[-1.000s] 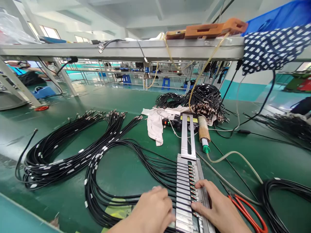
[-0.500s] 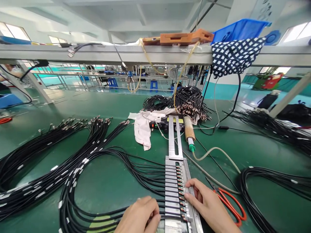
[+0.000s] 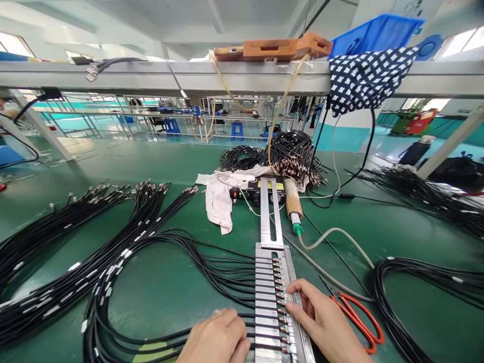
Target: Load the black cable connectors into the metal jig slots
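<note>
A long metal fixture (image 3: 269, 282) lies on the green bench, with several black cables (image 3: 223, 269) laid side by side in its slots. My left hand (image 3: 217, 339) rests with curled fingers on the cables just left of the fixture at the bottom edge. My right hand (image 3: 323, 322) lies on the fixture's right rail, its fingertips touching the small connector ends (image 3: 282, 297) of the cables. Neither hand lifts anything off the bench.
Red-handled scissors (image 3: 355, 317) lie just right of my right hand. Black cable bundles (image 3: 75, 252) spread to the left, a coil (image 3: 419, 282) to the right, a pile (image 3: 291, 156) at the back. A soldering iron (image 3: 294, 206), white cloth (image 3: 219, 201) and control box (image 3: 257, 190) sit beyond the fixture.
The view has swung right and settled, shifting the fixture left in the picture. My hands stay on the fixture and cables, the left one drawn slightly lower.
</note>
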Available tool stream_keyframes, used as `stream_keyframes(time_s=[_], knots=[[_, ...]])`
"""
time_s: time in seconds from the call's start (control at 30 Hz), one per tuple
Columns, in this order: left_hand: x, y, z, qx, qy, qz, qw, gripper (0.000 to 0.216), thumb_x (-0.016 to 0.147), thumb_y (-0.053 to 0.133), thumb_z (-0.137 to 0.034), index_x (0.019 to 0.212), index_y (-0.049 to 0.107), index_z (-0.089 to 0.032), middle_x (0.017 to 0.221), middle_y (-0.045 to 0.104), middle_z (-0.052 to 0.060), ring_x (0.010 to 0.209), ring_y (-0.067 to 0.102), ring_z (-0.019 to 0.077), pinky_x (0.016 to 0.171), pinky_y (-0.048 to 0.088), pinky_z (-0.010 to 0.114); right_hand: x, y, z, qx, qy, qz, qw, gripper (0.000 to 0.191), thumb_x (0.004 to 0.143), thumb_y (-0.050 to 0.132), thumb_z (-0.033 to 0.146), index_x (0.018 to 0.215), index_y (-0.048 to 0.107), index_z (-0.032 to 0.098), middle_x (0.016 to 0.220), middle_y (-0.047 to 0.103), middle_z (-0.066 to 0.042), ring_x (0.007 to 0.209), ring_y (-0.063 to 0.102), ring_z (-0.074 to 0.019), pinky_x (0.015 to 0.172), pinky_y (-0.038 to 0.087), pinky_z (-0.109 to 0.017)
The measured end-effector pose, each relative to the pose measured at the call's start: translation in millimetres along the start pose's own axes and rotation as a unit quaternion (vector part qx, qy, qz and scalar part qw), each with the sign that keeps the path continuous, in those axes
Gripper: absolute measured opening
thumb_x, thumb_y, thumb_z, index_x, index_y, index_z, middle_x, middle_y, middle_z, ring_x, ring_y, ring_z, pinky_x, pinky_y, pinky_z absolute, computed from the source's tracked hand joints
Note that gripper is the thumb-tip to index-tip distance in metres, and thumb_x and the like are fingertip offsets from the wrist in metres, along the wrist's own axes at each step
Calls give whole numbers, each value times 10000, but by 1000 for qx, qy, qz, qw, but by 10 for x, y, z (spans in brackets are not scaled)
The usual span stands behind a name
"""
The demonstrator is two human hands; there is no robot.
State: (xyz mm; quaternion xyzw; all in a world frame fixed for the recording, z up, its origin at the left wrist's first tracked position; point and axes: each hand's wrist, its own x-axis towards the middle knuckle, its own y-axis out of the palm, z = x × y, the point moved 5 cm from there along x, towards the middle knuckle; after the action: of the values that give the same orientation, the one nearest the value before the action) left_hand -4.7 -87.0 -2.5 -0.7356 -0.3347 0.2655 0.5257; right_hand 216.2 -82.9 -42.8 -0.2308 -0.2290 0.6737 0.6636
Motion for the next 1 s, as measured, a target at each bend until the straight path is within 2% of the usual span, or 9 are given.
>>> stream_keyframes(time_s=[0.33,0.53,0.63,0.8,0.9,1.0], knots=[[10,-36,-20,9,6,2,1000,162,845,493,-81,776,570,-206,781,628,-16,681,593,160,656,416,247,-33,-21,39,19,-6,-9,1000,211,887,525,432,1004,591,270,686,499,51,613,489,-190,575,318,-283],[54,-29,-27,-48,-33,19,998,150,822,512,-83,750,576,-197,746,623,-20,649,579,146,602,375,235,-53,-42,84,15,-11,2,1000,224,877,505,418,1007,603,265,740,547,36,632,512,-191,594,343,-286],[93,20,-6,-57,-66,55,995,131,825,534,-89,770,597,-190,776,639,-4,683,596,159,608,375,239,-70,-75,139,13,-10,18,1000,247,839,534,397,1036,607,268,819,596,24,668,542,-195,620,367,-286],[143,55,12,-58,-114,131,983,115,834,582,-84,809,643,-179,853,677,18,776,631,186,656,392,247,-85,-83,229,1,38,79,996,506,672,638,312,1161,557,209,1082,624,-44,866,604,-233,752,410,-290],[145,-10,-14,-78,-129,133,980,89,851,613,-121,819,673,-178,878,699,21,797,642,186,679,393,249,-86,-32,230,-32,48,107,993,702,637,653,300,1309,498,165,1223,559,-93,979,609,-266,822,420,-303],[150,-33,-31,-97,-139,120,978,70,848,662,-183,788,697,-186,858,717,18,787,650,190,678,383,254,-87,45,172,-76,47,121,989,862,636,651,293,1447,390,167,1248,522,-104,1006,612,-282,823,437,-307]])
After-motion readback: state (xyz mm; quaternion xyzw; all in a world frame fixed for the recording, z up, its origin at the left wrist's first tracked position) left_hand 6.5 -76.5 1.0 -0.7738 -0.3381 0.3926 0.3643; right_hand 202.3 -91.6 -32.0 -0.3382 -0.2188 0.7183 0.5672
